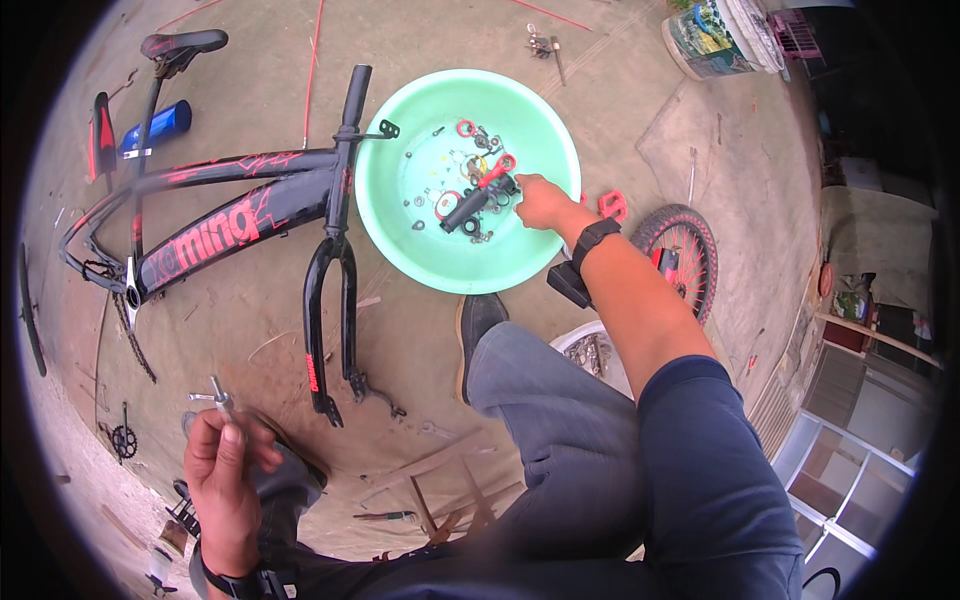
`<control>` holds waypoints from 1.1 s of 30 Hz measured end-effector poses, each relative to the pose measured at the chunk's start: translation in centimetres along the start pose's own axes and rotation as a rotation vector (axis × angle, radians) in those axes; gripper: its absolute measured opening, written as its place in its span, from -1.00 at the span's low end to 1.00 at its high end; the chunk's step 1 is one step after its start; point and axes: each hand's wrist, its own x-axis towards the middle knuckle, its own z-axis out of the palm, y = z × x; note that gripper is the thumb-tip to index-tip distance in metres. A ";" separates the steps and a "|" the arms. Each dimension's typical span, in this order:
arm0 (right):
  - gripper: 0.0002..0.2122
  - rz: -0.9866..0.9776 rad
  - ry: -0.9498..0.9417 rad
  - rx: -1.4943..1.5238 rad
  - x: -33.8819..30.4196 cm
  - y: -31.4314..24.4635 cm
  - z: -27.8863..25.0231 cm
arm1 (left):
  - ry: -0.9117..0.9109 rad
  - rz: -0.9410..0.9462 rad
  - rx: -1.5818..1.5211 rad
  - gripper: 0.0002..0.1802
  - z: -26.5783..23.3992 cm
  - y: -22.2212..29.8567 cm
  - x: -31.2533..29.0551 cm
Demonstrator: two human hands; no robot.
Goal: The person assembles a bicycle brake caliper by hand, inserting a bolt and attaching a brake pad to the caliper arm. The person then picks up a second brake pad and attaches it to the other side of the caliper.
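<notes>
Head view showed the right hand (540, 203) reaching into the green basin (400, 215) at twelve o'clock, fingers closing on small parts beside a black handlebar grip (465, 209), while the left hand (222, 470), at seven o'clock, pinched a metal wrench (221, 395) upright, kept ready near the bike frame (235, 215).

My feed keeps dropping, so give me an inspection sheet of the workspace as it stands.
Surface: bare concrete floor, dusty.
Job's things: green basin of small bike parts; black handlebar grip in it.
Clutter: black-and-red bike frame, saddle, spoked wheel, red pedal, wood scraps.
Hands: left hand holds a small metal tool; right hand reaches into the basin.
Cables: red cable on floor.
Surroundings: bucket, window frame.
</notes>
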 end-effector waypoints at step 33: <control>-0.41 0.094 -0.024 -0.090 2.5 -1.5 2.4 | -0.017 -0.026 0.076 -0.85 1.0 0.3 3.6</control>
